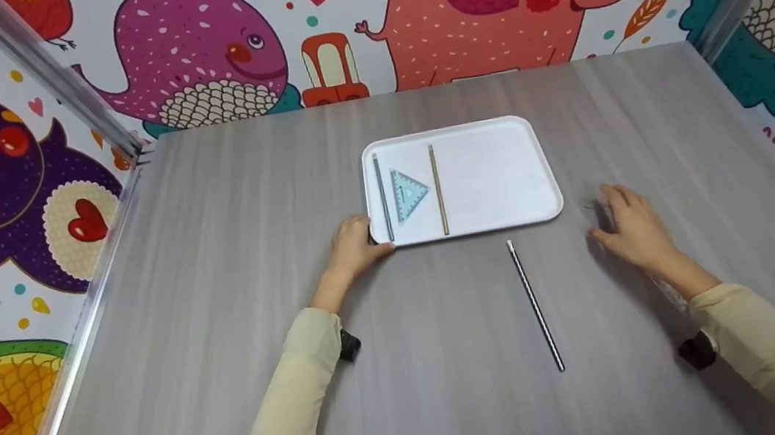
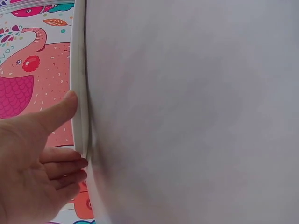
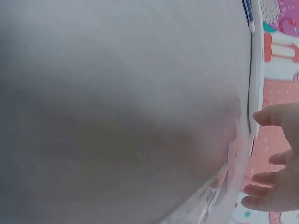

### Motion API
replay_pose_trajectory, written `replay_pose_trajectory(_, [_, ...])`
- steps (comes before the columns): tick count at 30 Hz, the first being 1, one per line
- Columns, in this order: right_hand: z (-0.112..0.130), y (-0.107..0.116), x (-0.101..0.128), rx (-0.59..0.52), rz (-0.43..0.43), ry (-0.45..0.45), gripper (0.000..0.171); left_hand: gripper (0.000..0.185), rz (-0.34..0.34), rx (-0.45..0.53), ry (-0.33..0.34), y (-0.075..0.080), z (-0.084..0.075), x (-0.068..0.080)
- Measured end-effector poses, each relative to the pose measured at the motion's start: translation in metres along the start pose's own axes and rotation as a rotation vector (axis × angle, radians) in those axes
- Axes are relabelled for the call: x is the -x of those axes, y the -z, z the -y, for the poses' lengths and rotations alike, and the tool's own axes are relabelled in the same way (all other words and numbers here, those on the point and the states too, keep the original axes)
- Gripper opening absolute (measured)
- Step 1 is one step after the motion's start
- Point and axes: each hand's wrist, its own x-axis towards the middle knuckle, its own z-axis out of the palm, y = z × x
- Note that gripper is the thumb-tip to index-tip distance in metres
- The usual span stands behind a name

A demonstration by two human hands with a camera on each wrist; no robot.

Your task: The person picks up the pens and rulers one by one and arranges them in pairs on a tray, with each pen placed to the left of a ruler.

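**Left hand [image 1: 350, 246] on the corner of a white tray [image 1: 494, 182], right hand [image 1: 634, 230] apart from it**

The left forearm, in a beige sleeve [image 1: 289, 407], rises from the bottom of the frame, left of centre, and angles up and to the right. Its thumb lies along the tray's near edge while the fingers bend round the left side, so the grip is narrow and holds the tray's lower-left corner.

The right forearm reaches in from the lower right corner, slanting up and to the left. Its grip is fairly wide, thumb parted from loosely bent fingers, just beside the tray's right end. Clear plastic [image 3: 205, 200] shows at the bottom of the right wrist view; whether the hand touches it cannot be told.

The tray sits a little right of centre in the head view, on a grey wood-grain surface [image 1: 152, 350]. In its left half lie a silver-grey pencil [image 1: 384, 199], a light-blue set square [image 1: 408, 194] and a gold pencil [image 1: 438, 193], the set square between the two. Below the tray, between the forearms, a dark pencil [image 1: 536, 306] lies aslant, its white end uppermost.
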Motion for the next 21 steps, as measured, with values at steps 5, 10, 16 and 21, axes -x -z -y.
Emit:
replay_pose_trajectory(5, [-0.011,0.008,0.0,-0.032,0.073,-0.024,0.066,0.042,0.0,-0.011,-0.002,0.0,0.0,0.0])
replay_pose_trajectory(10, [-0.015,0.012,0.002,-0.027,0.128,-0.028,0.062,0.042,-0.02,-0.006,-0.029,-0.001,0.0,0.001])
replay_pose_trajectory(16, [-0.017,0.013,0.004,-0.033,0.111,-0.025,0.06,0.041,-0.04,0.008,-0.045,-0.002,0.001,0.001])
replay_pose_trajectory(21, [-0.022,0.015,0.0,-0.085,0.138,-0.041,0.061,0.041,-0.037,0.031,-0.04,-0.002,0.003,0.001])
